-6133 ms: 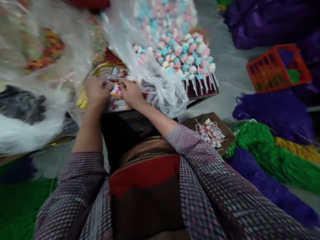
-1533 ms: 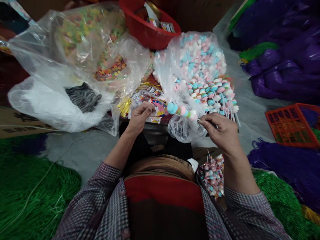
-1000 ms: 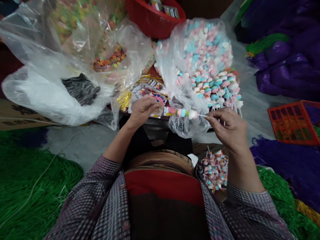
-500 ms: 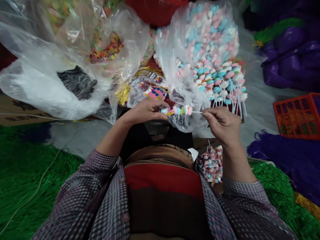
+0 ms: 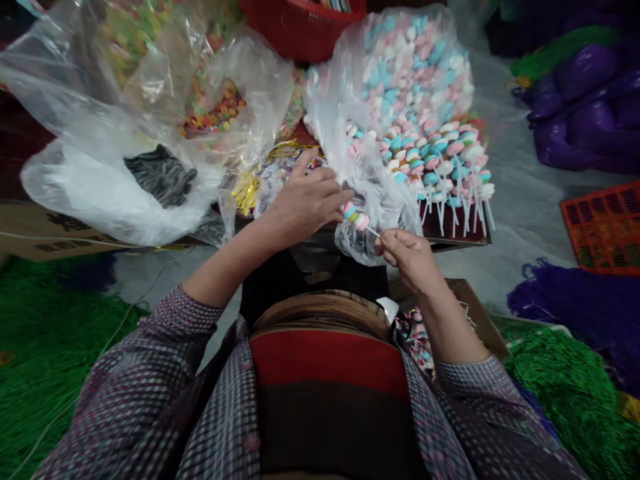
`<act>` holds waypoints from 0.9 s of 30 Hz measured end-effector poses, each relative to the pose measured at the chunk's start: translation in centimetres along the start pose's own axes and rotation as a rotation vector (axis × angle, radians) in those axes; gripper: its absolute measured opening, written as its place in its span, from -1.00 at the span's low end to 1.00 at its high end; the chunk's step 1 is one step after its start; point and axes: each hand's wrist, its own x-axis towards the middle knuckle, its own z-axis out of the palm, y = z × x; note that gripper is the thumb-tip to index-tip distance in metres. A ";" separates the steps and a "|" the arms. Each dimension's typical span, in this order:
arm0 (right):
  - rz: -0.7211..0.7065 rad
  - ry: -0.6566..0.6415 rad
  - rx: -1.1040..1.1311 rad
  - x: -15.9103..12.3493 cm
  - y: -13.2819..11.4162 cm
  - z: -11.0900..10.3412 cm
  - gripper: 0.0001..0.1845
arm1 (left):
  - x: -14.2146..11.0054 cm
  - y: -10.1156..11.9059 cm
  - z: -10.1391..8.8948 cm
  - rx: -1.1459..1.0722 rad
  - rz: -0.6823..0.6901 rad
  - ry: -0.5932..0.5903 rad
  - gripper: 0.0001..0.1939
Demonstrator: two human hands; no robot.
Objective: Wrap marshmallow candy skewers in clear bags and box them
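Beyond the right hand [image 5: 407, 257], a clear plastic bag [image 5: 343, 110] holds pastel marshmallows [image 5: 415, 67], while that hand pinches the stick [image 5: 373, 231] of a candy skewer [image 5: 356, 217] whose far end is hidden by the palm-down, outspread left hand [image 5: 303, 207].

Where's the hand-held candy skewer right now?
In the head view, just right of centre: the candy skewer has its white stick in the right hand and its candies beside the left hand.

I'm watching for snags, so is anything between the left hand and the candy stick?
Nothing visible: the left hand hides one end of the candy stick; the right hand pinches the other. The plastic bag shows behind, not between.
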 end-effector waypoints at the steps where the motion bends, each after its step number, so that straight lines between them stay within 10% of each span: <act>1: 0.004 0.024 0.083 0.1 0.4 0.6 -0.44 | -0.3 1.2 -0.2 -0.044 -0.021 0.035 -0.84; 8: -0.086 0.136 0.263 0.4 0.6 2.5 -0.48 | -3.8 4.4 1.0 -0.260 -0.200 0.310 -0.54; 14: -0.178 0.186 0.061 -0.4 0.3 2.8 -0.60 | -1.1 3.2 1.5 -0.866 -0.352 0.258 -0.59; 27: -0.101 0.110 0.057 -1.9 1.3 5.1 -0.48 | 0.2 1.1 2.6 -0.804 -0.360 0.399 -0.58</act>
